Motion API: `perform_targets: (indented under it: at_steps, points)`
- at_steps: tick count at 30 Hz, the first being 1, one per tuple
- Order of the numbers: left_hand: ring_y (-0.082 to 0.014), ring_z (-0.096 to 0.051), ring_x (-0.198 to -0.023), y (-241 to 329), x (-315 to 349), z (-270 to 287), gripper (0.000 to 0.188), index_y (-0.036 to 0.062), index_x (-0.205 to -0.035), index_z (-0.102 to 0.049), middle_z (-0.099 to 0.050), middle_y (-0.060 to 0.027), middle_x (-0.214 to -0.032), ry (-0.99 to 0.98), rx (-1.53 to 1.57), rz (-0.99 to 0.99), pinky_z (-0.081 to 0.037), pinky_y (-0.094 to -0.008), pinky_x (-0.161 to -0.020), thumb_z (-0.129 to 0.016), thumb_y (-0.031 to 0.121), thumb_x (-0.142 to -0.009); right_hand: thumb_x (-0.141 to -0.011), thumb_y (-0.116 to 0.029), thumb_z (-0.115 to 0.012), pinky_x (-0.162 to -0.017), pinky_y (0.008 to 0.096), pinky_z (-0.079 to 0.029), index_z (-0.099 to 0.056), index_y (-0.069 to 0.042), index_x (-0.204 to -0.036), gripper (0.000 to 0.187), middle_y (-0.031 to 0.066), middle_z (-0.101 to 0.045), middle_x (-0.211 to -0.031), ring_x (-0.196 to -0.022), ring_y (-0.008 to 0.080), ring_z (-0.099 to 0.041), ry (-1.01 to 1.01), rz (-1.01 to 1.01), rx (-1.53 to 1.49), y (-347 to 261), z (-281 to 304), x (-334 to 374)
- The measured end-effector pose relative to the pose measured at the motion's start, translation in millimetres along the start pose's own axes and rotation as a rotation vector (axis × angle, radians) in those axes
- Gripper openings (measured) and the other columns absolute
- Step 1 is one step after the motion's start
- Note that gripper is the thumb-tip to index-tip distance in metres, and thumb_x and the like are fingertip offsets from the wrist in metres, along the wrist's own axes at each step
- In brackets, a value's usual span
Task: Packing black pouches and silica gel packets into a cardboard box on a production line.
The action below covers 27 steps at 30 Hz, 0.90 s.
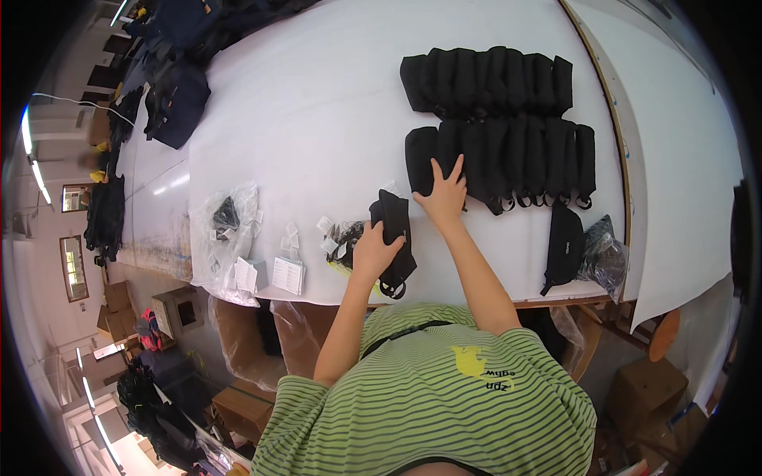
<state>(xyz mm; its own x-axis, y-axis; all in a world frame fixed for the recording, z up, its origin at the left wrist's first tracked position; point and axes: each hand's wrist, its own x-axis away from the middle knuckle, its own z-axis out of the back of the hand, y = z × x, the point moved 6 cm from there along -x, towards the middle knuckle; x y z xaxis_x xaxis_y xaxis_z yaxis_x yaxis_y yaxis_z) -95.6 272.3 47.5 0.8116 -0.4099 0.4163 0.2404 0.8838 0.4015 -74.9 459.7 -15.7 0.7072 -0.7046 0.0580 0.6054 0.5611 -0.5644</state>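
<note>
My left hand is closed on a small black waist bag that lies near the table's front edge, a strap loop at its lower end. My right hand has its fingers spread, the tips touching the left end of the near row of black bags. A second row of black bags stands packed side by side behind it. Beside my left hand is a pile of black cords with white tags, partly hidden by that hand.
On the white table, stacks of white printed cards and a clear plastic bag are to the left. At right lie a single black bag and a plastic-wrapped bundle. Dark bags lie far left; cardboard boxes stand below.
</note>
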Motion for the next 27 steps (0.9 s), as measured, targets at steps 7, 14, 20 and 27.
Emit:
perform_targets:
  at_steps: [7,14,20,27]
  points:
    - [-0.0388,-0.062,-0.090,12.0,13.2,-38.8,0.060,0.0020,-0.114,-0.056,-0.049,-0.0213,-0.118,-0.045,-0.059,-0.063,-0.052,-0.0446,-0.075,-0.070,0.045,-0.076,-0.074,-0.034,-0.065,-0.090,0.0428,-0.048,-0.066,-0.023,-0.116,0.044,0.0223,-0.045,-0.138,-0.115,0.0391,-0.053,-0.002,0.016,-0.226,33.6,16.2,-18.2]
    - [-0.0412,-0.059,-0.095,1.8,27.2,-58.8,0.056,0.0037,-0.120,-0.049,-0.040,-0.0240,-0.131,0.191,0.104,-0.183,-0.051,-0.0464,-0.076,-0.069,0.036,-0.079,-0.075,-0.040,-0.066,-0.100,0.0518,-0.039,-0.048,-0.020,-0.135,0.066,0.0247,-0.014,-0.152,-0.124,0.0541,-0.036,-0.201,-0.009,-0.084,17.5,4.8,-15.1]
    - [-0.0450,-0.055,-0.096,11.6,32.8,-68.3,0.056,0.0028,-0.125,-0.046,-0.033,-0.0277,-0.138,0.313,0.060,-0.180,-0.050,-0.0478,-0.078,-0.066,0.026,-0.079,-0.066,-0.048,-0.078,-0.099,0.0590,-0.037,-0.034,-0.020,-0.144,0.094,0.0279,-0.003,-0.153,-0.127,0.0599,-0.028,-0.303,0.064,0.360,-12.9,-18.2,-12.0]
    - [-0.0447,-0.054,-0.095,11.7,29.5,-76.4,0.060,0.0033,-0.127,-0.044,-0.035,-0.0270,-0.135,0.310,0.031,-0.219,-0.049,-0.0483,-0.079,-0.067,0.024,-0.075,-0.077,-0.032,-0.065,-0.096,0.0453,-0.046,-0.050,-0.008,-0.132,0.062,0.0220,-0.025,-0.150,-0.125,0.0476,-0.042,-0.069,0.132,-0.029,22.2,-0.3,-5.9]
